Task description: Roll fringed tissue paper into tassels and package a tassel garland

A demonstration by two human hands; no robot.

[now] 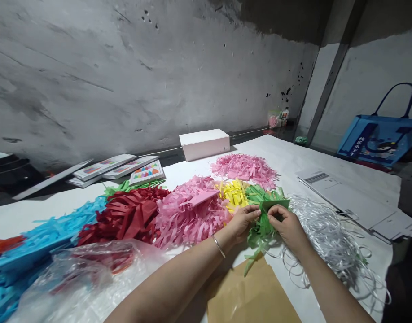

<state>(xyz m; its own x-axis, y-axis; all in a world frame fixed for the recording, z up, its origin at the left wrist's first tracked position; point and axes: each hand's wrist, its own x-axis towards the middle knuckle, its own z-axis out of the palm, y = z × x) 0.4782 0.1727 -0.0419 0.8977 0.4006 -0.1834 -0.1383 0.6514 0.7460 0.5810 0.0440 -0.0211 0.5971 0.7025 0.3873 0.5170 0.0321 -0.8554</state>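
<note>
My left hand [244,220], with a bangle on the wrist, grips the left side of a green fringed paper piece [274,204]. Its flat top edge spans between my hands, and green strips hang below it. My right hand [287,226] is pinched at the right part of the same piece; the fingertips partly hide what they hold. Behind lie more green strips [258,193] and yellow fringed paper [233,194]. Pink fringed paper [192,211] is left of my left hand. A heap of white string [330,242] lies right of my right hand.
Brown paper [253,296] lies nearest me. Dark red [128,213] and blue fringed paper [54,229] and a clear plastic bag [91,278] are at left. Farther back are a white box [205,144], a pink pile [244,168] and printed boxes [147,172]. Flattened cardboard [354,197] is at right.
</note>
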